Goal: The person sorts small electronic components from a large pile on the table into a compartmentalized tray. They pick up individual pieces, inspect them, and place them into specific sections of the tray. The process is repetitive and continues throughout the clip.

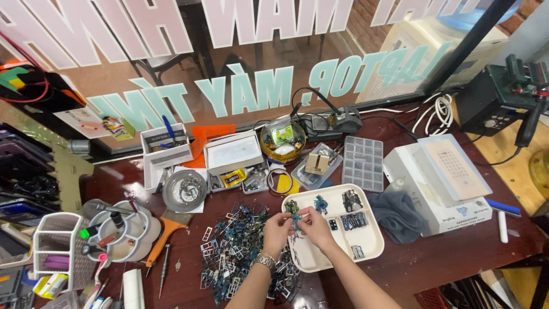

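Head view: table (457, 257), dark red wood, fills the frame. At its centre sits a white tray (372, 243) with rounded corners, holding small dark and blue parts. At the tray's 9 o'clock lies a heap (234, 252) of metal frames. Over the tray's left edge, left hand (277, 232) and right hand (314, 226) meet, fingertips pinched shut on one tiny blue-green part (296, 219), irregular and thin, between them.

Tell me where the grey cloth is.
In the head view the grey cloth lies on the table right of centre, between the white tray on its left and the white box on its right, below the clear organiser.
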